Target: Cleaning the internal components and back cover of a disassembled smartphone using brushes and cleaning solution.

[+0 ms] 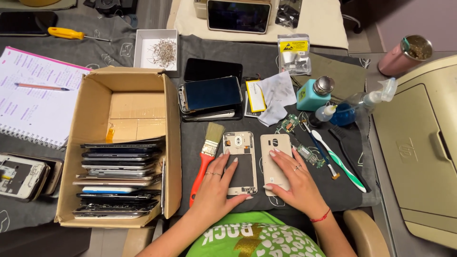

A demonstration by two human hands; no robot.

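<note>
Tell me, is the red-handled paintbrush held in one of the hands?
No, the red-handled paintbrush lies on the mat beside the left hand, which rests on the phone frame.

Hands we see: two, left hand, right hand
Paintbrush: one
Toothbrush: one
Cardboard box: one
Screwdriver: one

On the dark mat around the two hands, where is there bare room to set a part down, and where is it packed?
Bare mat shows between the cardboard box and the paintbrush, and below the toothbrush to the right of the right hand. The left hand rests on the phone frame, the right on the gold back cover. It is crowded above, around the stacked phones and bottles.
</note>
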